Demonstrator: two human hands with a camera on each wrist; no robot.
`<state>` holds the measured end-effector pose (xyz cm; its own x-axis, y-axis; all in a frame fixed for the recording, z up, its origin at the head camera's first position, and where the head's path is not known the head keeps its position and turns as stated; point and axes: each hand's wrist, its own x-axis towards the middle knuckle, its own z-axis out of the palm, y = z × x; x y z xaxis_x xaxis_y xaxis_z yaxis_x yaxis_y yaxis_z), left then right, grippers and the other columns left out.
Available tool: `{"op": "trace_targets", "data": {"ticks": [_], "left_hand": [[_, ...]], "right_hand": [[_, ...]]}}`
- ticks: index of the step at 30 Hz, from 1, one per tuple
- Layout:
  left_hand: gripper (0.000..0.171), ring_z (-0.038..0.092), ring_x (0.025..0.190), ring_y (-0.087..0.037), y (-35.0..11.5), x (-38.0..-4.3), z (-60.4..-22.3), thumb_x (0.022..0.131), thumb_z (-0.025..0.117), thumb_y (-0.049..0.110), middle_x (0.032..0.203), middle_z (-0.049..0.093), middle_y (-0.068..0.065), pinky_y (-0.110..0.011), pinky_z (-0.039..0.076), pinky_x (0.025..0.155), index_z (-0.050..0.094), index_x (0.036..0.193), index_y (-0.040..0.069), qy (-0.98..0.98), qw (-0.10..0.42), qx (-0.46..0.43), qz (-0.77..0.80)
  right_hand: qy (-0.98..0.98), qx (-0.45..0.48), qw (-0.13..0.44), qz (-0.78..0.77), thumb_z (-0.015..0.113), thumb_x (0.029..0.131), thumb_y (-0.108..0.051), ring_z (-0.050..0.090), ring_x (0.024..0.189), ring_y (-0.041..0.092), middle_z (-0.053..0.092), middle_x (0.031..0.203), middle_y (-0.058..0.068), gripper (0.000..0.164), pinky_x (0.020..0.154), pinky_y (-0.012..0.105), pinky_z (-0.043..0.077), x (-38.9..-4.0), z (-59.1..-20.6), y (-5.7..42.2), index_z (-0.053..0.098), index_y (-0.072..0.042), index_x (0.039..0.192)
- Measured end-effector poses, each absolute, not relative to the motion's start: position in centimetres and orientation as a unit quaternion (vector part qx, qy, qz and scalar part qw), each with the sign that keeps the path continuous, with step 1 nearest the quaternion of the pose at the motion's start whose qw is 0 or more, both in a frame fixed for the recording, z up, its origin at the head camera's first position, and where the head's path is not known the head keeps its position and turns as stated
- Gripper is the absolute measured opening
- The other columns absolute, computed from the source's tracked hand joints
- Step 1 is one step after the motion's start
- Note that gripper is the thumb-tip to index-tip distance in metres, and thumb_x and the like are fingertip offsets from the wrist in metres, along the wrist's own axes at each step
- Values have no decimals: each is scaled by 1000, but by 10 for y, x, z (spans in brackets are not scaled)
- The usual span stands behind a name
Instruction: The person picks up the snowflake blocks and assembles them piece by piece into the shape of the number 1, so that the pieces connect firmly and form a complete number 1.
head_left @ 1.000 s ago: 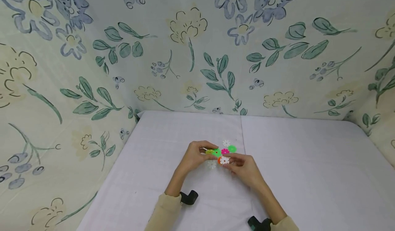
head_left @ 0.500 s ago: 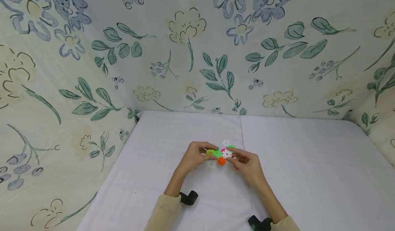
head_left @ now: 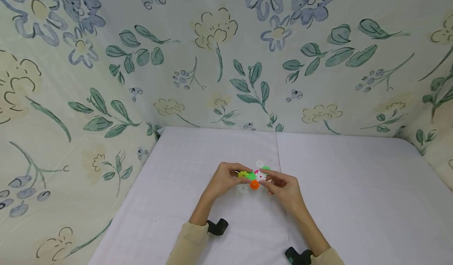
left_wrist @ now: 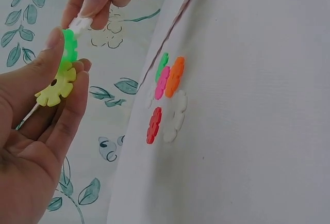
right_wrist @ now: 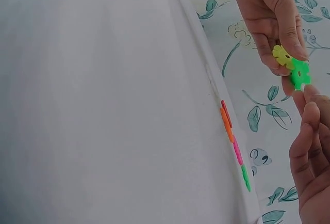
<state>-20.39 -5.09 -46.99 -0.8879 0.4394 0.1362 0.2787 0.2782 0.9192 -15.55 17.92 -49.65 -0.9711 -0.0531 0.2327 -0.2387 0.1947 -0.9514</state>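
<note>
Over the middle of the table, my left hand (head_left: 223,180) pinches a green flower-shaped plastic disc (left_wrist: 69,48) between thumb and fingers. A yellow notched disc (left_wrist: 55,87) is joined to it and sits inside the left hand's grasp. A thin white edge shows below the yellow disc in the left wrist view. My right hand (head_left: 286,190) pinches a white notched disc (head_left: 260,176) by its right side, its left edge right at the green disc's rim. In the right wrist view, the right fingertips hide most of the white disc.
Loose discs lie on the white tablecloth (head_left: 354,198) around the hands: orange (left_wrist: 176,77), pink (left_wrist: 162,82), green (left_wrist: 162,65), red (left_wrist: 153,126) and pale white ones (left_wrist: 180,105). A floral curtain (head_left: 212,60) hangs behind the table's far edge.
My right hand has brought the white disc up from in front of the orange disc to the green disc's edge, uncovering the orange one. My left hand has barely moved.
</note>
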Motion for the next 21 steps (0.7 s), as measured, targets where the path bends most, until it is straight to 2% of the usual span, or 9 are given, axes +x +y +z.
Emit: {"op": "trace_targets", "data": {"ticks": [4, 12, 19, 21], "left_hand": [[25, 68, 90, -9, -50, -204, -469, 84, 87, 13, 109, 80, -3, -21, 58, 75, 82, 109, 12, 792, 80, 224, 562], [23, 71, 87, -11, -53, -201, -467, 85, 86, 16, 111, 80, -4, -21, 58, 75, 82, 108, 14, 763, 112, 191, 607], [24, 68, 81, -10, -54, -202, -467, 86, 85, 16, 110, 80, -7, -20, 55, 72, 82, 109, 12, 744, 129, 183, 630], [23, 68, 81, -10, -53, -203, -467, 86, 85, 15, 110, 80, -9, -19, 55, 71, 82, 109, 10, 742, 128, 184, 632]], "right_hand": [[-769, 99, 72, 628, 82, 88, -8, 62, 57, 13, 72, 88, 8, 34, 55, 33, 59, -157, -497, 181, 76, -6, 121], [-763, 107, 66, 634, 82, 88, -6, 62, 56, 13, 71, 84, -5, 34, 56, 28, 58, -156, -496, 181, 76, -6, 121], [-762, 109, 89, 632, 81, 88, -4, 62, 55, 15, 73, 84, 11, 34, 55, 27, 57, -156, -496, 180, 75, -1, 121], [-763, 111, 93, 629, 81, 88, -4, 62, 55, 16, 73, 84, 11, 34, 55, 27, 57, -156, -496, 180, 75, -1, 121]]}}
